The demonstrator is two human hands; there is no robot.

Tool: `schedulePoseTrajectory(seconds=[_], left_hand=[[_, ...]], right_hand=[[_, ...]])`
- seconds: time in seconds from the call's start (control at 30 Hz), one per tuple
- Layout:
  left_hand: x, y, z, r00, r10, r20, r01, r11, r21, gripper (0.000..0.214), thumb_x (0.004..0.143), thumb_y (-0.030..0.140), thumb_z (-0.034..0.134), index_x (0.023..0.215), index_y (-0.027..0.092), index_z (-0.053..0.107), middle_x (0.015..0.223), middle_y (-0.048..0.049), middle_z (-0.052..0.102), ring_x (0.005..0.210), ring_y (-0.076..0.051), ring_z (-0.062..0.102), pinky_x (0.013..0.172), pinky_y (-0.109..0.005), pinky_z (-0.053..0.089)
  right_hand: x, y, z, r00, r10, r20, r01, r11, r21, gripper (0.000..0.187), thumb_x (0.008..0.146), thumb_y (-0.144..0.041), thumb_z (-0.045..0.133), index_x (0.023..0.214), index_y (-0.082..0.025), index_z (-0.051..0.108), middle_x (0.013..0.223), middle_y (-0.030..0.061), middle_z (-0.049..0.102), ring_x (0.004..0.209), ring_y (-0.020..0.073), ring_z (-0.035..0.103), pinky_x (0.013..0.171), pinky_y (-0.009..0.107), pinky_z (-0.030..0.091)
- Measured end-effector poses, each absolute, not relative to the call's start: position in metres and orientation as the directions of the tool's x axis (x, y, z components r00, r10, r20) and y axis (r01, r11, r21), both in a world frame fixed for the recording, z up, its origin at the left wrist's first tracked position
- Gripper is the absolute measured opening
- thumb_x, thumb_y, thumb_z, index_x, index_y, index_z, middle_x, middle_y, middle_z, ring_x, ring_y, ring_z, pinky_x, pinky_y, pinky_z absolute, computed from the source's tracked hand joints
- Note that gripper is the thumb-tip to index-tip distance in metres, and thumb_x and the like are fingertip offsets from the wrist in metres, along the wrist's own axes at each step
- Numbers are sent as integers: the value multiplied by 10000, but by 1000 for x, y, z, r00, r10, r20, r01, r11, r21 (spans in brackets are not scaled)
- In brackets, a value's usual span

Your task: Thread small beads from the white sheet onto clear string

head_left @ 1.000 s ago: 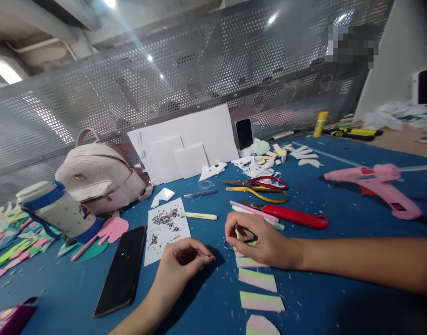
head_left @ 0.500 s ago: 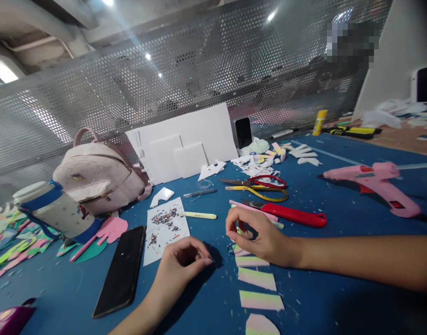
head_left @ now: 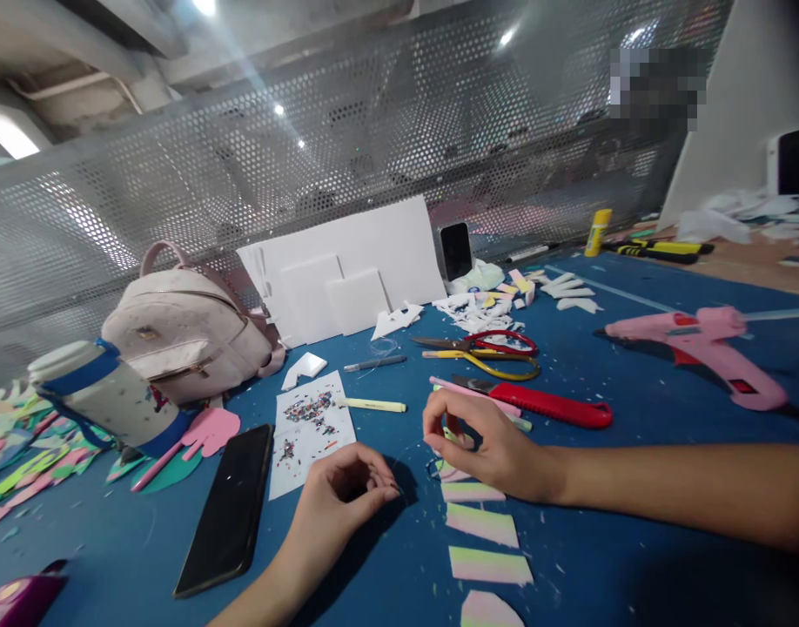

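Note:
My left hand [head_left: 351,483] is closed in a pinch beside a white paper [head_left: 295,466] strewn with tiny coloured beads [head_left: 312,407]; what its fingertips hold is too small to make out. Opposite it, my right hand [head_left: 478,435] pinches thumb and forefinger together above pink-and-green foam strips [head_left: 481,522]. A fine clear thread [head_left: 431,468] shows faintly by the right fingers, curling beneath them. Beyond the hands lie a pale yellow pen [head_left: 377,405] and a red-handled cutter [head_left: 549,403].
Scissors [head_left: 504,366], a pink glue gun [head_left: 700,335] and white scraps [head_left: 484,313] lie to the right and behind. On the left are a black phone [head_left: 226,514], a bottle [head_left: 112,392] and a pink backpack [head_left: 184,326]. White boards [head_left: 399,231] lean against the mesh.
The view has shifted very slightly. Both hands keep nearly the same pinched pose and place, and the thread loop below the right hand looks a little different.

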State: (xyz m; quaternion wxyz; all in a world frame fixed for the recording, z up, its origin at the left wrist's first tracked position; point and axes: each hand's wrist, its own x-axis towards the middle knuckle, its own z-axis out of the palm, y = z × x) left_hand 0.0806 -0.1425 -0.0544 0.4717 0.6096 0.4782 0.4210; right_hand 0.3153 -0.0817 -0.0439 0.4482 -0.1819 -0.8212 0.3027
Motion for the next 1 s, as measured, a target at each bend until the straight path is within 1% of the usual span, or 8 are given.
schedulePoseTrajectory(seconds=[0.23, 0.6, 1.0], left_hand=[[79, -142, -50, 219, 975, 43, 149, -77, 986, 103, 775, 208, 811, 777, 188, 710, 728, -8, 715, 674, -144, 628, 655, -247, 478], [84, -143, -49, 189, 981, 46, 106, -67, 992, 120, 726, 191, 822, 741, 168, 705, 682, -9, 694, 634, -139, 605, 629, -246, 456], [85, -145, -49, 176, 982, 70, 95, -88, 992, 103, 738, 171, 816, 742, 150, 716, 689, -17, 703, 642, -138, 610, 627, -235, 456]], right_hand=[[316, -81, -47, -530, 574, 624, 17, 743, -669, 87, 981, -220, 575, 903, -182, 577, 835, 11, 600, 706, 122, 531, 621, 237, 435], [316, -82, -45, -534, 575, 620, 15, 740, -673, 82, 977, -209, 573, 900, -182, 577, 836, 8, 597, 698, 118, 519, 617, 236, 429], [317, -81, -47, -538, 574, 617, 24, 742, -669, 78, 975, -200, 575, 899, -187, 572, 834, -1, 596, 702, 115, 520, 622, 227, 423]])
